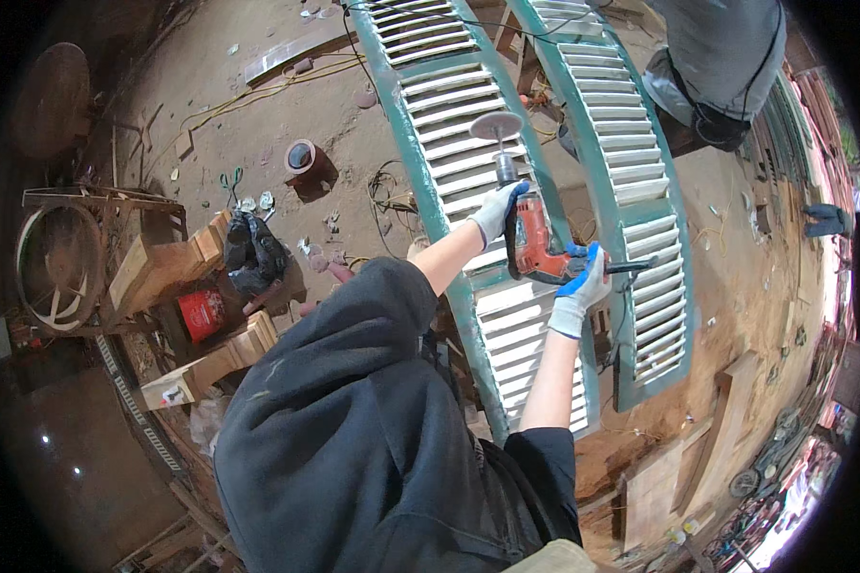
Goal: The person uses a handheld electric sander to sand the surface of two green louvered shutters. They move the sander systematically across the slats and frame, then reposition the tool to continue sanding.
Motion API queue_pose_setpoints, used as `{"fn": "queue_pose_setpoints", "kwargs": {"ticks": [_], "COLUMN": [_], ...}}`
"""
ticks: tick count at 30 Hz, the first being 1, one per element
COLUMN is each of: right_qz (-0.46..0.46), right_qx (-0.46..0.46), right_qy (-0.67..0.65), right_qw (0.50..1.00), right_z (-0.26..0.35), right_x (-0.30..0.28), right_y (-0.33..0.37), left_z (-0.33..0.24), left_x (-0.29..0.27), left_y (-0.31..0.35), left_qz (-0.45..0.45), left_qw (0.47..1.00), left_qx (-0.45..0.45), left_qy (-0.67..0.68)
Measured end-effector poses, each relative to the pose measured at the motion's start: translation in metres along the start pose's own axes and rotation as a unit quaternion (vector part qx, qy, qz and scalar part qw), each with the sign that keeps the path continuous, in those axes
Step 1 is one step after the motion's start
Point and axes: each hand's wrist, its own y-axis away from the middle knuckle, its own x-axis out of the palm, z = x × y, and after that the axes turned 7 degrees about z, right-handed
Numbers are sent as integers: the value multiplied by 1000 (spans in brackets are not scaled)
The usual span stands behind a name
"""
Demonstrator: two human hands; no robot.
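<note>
A red power drill [535,234] with a round sanding disc [497,126] on its chuck is held over a green-framed louvered shutter [468,291] with pale slats. My left hand [500,212], in a white and blue work glove, is closed around the drill's front near the chuck. Gloved alike, my right hand [583,289] wraps the rear handle, where a black cord comes out. The disc is above the shutter's slats; whether it touches them I cannot tell. A second green shutter [626,153] lies just to the right.
Another person's grey-clothed leg [721,57] stands by the second shutter. On the dirt floor at left are a round pot [301,158], a black plastic bag [255,253], a red container [202,315] and wooden beams [210,368]. Yellow cords [258,93] and wooden boards [659,492] lie about.
</note>
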Motion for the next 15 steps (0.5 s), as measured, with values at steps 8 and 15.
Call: {"fn": "queue_pose_setpoints", "kwargs": {"ticks": [8,15], "right_qz": [27,67], "right_qx": [59,82], "right_qy": [11,18], "right_qw": [998,994], "right_z": [-43,-61], "right_x": [72,63], "right_y": [-22,-9], "left_z": [-59,-47], "left_x": [-43,-73], "left_y": [-19,-24], "left_qz": [-92,-107], "left_qw": [996,993], "left_qx": [14,-17], "left_qy": [5,36]}}
